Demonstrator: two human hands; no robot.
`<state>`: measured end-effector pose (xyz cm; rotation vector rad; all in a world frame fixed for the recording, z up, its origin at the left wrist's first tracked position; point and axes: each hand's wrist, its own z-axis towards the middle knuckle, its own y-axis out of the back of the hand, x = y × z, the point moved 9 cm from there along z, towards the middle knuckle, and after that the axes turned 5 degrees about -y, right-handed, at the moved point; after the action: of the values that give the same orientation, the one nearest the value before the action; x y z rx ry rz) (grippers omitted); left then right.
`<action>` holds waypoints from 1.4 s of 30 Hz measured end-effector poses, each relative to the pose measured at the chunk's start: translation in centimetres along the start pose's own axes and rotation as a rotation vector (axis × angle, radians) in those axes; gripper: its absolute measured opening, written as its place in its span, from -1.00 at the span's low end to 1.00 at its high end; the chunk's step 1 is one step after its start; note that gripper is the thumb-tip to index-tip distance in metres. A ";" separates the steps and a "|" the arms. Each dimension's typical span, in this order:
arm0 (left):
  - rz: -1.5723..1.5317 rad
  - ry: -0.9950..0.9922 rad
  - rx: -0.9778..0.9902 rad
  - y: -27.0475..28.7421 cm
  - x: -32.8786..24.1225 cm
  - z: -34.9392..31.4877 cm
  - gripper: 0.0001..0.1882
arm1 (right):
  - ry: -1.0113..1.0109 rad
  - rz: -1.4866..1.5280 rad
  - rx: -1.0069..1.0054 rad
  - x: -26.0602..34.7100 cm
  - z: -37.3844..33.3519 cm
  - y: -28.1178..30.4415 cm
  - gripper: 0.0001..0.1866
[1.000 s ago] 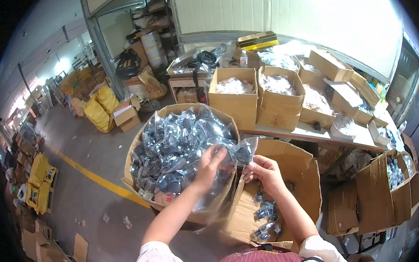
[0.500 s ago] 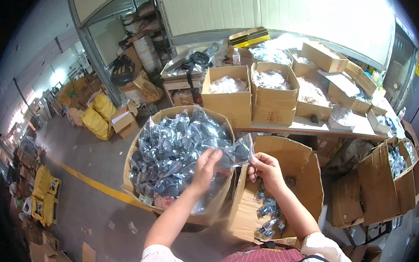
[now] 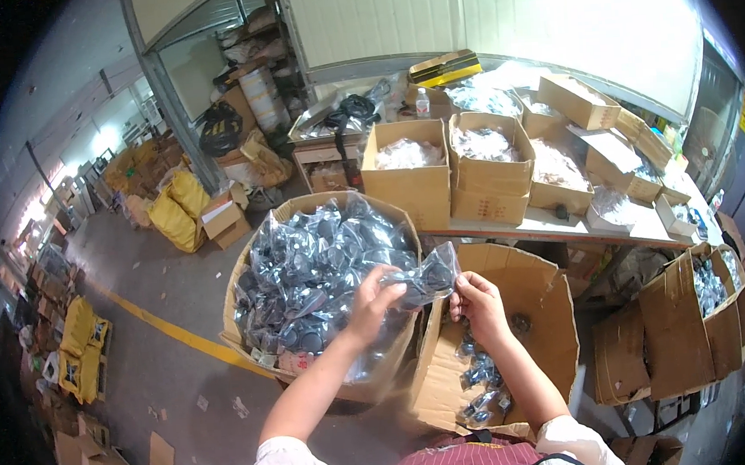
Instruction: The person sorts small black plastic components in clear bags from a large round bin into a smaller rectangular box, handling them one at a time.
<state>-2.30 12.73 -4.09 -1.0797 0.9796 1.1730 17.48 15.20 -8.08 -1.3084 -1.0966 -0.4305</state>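
A clear plastic bag (image 3: 433,275) with dark, round-looking parts in it is held between my hands. My left hand (image 3: 374,307) grips its left end, thumb on top, above the rim of the full carton. My right hand (image 3: 482,307) pinches at the bag's lower right edge, over the other carton; its fingertips partly hide the grip. To the left, a large carton (image 3: 234,313) is heaped with similar clear bags of dark parts (image 3: 323,253). Below my right hand, an open carton (image 3: 553,324) holds several small bagged dark pieces (image 3: 481,371) along its bottom.
Behind the cartons a long table (image 3: 508,224) bears open boxes of bagged goods, such as one box (image 3: 406,188). At the right stands another carton (image 3: 673,333) with bags in it. Yellow sacks (image 3: 175,215) and a yellow floor line (image 3: 174,328) lie to the left.
The bag was stretched flatter between my hands; now it is more bunched and its right end tilts up. My right hand has shifted slightly to the right.
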 end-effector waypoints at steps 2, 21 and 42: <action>-0.027 0.017 0.017 -0.1 0.0 -0.1 -0.61 | -0.002 0.003 -0.008 -0.2 0.1 0.1 -0.82; -0.087 -0.023 0.049 -0.7 -0.6 -0.2 -0.59 | -0.004 0.016 -0.018 -0.6 -0.6 0.5 -0.86; -0.048 -0.004 0.032 -0.4 0.2 0.2 -0.67 | -0.032 0.014 -0.025 -1.5 -0.8 1.1 -0.85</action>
<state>-1.89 12.94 -4.15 -1.0696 0.9618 1.1169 17.98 14.31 -9.87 -1.3480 -1.1117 -0.4152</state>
